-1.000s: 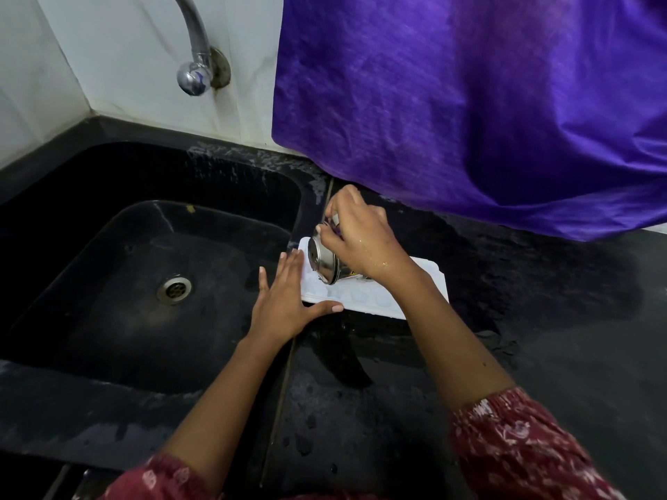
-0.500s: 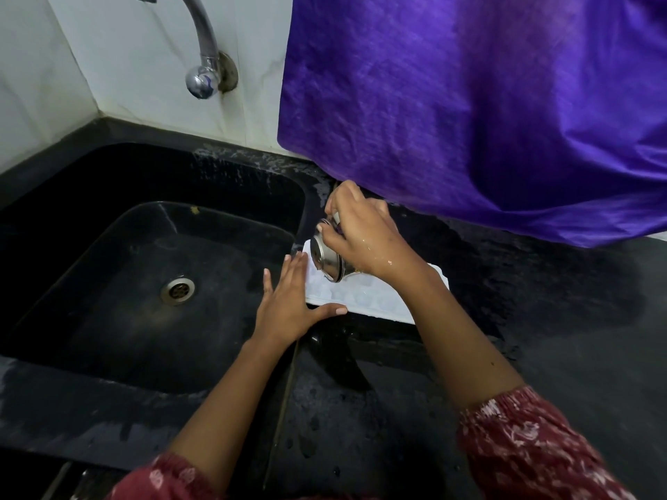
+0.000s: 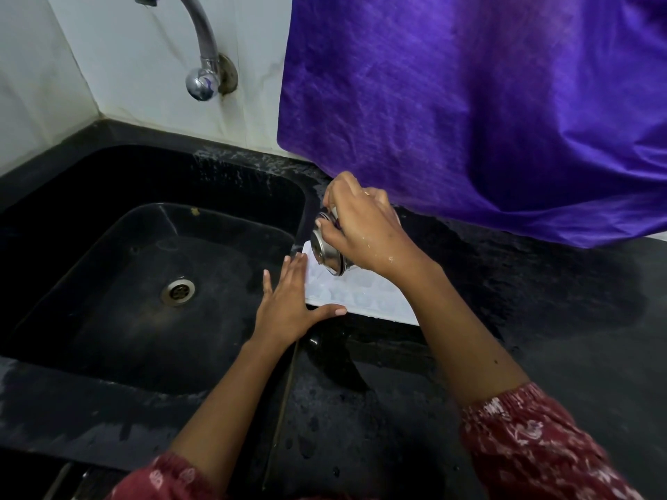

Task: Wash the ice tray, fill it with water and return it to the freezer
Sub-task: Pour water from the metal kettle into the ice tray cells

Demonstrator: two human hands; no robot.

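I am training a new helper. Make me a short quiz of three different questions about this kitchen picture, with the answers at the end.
1. True or false: the white ice tray lies inside the black sink.
2. Which hand holds the steel cup tipped over the tray?
A. the left hand
B. the right hand
C. both hands
3. Fill in: the left hand rests flat against the tray's ____ end, the one nearest the sink.

Key
1. False; it lies on the wet black counter, beside the sink.
2. B
3. left
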